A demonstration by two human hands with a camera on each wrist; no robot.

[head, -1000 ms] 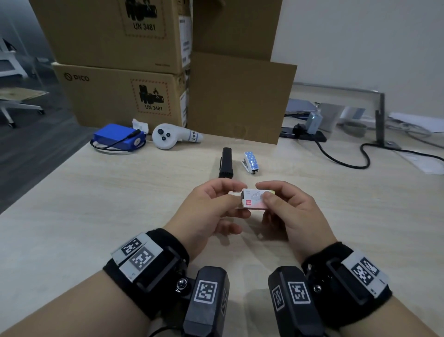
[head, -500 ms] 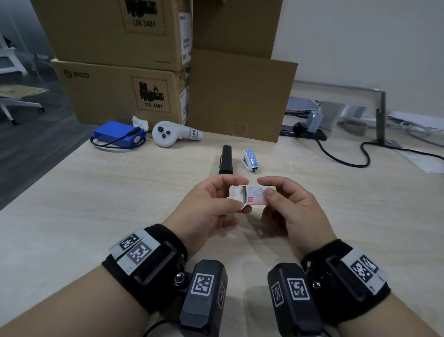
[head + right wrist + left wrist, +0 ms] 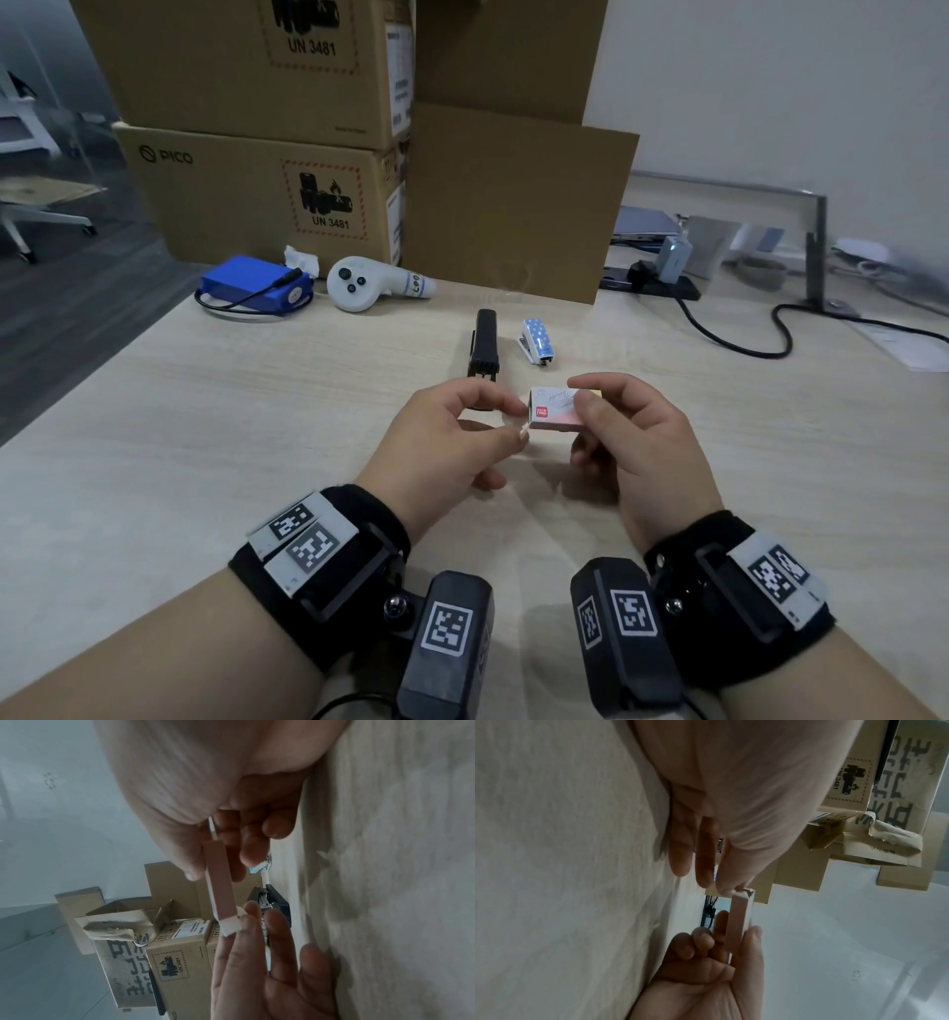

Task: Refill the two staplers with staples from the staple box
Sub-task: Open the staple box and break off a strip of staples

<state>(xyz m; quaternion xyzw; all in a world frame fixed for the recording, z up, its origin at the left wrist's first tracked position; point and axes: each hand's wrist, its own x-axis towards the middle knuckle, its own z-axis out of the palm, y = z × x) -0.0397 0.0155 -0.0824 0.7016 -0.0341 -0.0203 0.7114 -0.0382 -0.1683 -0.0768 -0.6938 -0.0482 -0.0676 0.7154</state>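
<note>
A small pale staple box point(image 3: 557, 409) with a red label hangs above the table; my right hand point(image 3: 585, 398) grips it between thumb and fingers. My left hand point(image 3: 506, 419) pinches the opened end flap point(image 3: 525, 430) at the box's left end. In the right wrist view that flap point(image 3: 231, 925) is bent outward from the box point(image 3: 221, 882). In the left wrist view the box point(image 3: 739, 923) is seen edge-on. Just beyond the hands lie a black stapler point(image 3: 484, 344) and a small blue dotted stapler point(image 3: 537, 342), side by side on the table.
Stacked cardboard boxes point(image 3: 267, 205) and a leaning cardboard sheet point(image 3: 513, 205) stand at the back. A blue battery pack point(image 3: 257, 282) and a white controller point(image 3: 369, 282) lie at back left. A black cable point(image 3: 734, 339) runs at right.
The box's left end flap has come open. My left hand has drawn slightly left and down with the flap pinched; the right hand keeps its hold on the box.
</note>
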